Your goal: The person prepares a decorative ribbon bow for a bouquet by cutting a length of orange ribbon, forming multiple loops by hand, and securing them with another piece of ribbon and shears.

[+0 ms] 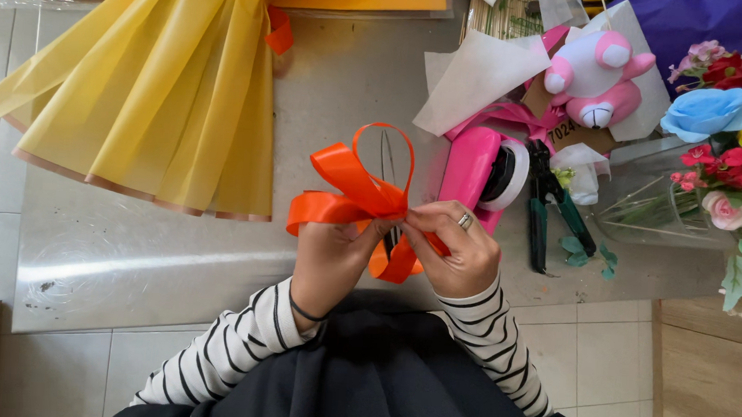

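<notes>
An orange satin ribbon (351, 181) is folded into loops above the near edge of a grey metal table (171, 248). My left hand (334, 253) pinches the ribbon from below at its gathered middle. My right hand (459, 248), with a ring on one finger, grips the same gathered spot from the right. One loop stands upright, another spreads to the left, and a tail hangs down between my hands. Both sleeves are black-and-white striped.
Pleated yellow wrapping paper (155, 92) fans out at the far left. A pink tape dispenser (481, 168), green-handled pliers (551, 207), a pink-and-white plush toy (598, 76) and white paper sheets (473, 77) lie right of my hands. Artificial flowers (736, 136) crowd the right edge.
</notes>
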